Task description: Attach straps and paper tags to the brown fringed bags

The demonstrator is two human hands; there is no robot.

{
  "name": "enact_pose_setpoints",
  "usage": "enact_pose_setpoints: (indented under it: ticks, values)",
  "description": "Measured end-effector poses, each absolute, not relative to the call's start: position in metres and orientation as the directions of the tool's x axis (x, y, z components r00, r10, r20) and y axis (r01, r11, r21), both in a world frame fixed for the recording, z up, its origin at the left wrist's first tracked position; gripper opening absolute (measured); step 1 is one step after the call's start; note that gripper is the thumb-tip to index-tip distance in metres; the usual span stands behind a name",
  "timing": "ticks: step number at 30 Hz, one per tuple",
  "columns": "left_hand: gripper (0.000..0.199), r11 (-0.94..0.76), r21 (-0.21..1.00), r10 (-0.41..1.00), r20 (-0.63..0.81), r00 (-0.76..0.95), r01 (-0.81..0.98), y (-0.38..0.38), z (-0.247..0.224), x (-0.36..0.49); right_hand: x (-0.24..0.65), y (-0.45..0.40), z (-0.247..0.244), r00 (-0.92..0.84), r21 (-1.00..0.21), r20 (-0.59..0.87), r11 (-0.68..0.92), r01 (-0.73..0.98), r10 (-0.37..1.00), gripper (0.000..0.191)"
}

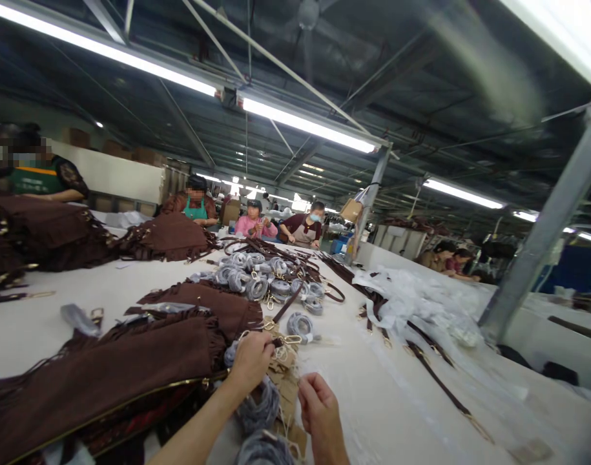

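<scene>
My left hand [252,363] is closed at the right end of a dark brown fringed bag [130,374] with a gold zipper. Its fingertips pinch the dark end of a strap beside a gold clasp [292,339] and loops of pale string. Just right of it and nearer to me, my right hand [320,408] is closed in a pinch; whatever lies between its fingertips is too small to make out. Beneath and between both hands are brown paper tags [286,387] with strings. Wrapped strap coils [259,403] lie partly hidden under my left forearm.
A heap of wrapped coils [256,287] and loose brown straps lies farther up the white table [373,394]. More brown bags [166,236] are piled at left. Crumpled clear plastic [431,310] and a strap [445,387] lie at right, near a metal post [542,226]. Several people work around the table.
</scene>
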State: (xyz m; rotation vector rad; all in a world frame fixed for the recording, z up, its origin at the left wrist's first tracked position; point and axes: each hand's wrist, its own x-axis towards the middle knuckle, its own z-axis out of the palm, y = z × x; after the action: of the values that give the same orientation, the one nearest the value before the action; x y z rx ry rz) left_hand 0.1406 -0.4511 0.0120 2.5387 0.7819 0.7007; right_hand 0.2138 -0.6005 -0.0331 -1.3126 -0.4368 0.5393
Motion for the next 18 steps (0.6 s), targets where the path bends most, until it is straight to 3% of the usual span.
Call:
enact_pose_setpoints:
  ticks: [9,18]
  values:
    - [0.017,-0.739,0.596,0.627,0.437,0.646,0.314,-0.463,0.0,0.14,0.207,-0.597,-0.035,0.814,-0.986,0.052,0.16,-0.051,0.579,0.038]
    - [0.018,-0.761,0.61,0.591,0.514,0.622,0.22,-0.471,-0.006,0.137,0.208,-0.589,-0.04,0.829,-0.985,0.103,0.172,0.009,0.549,0.036]
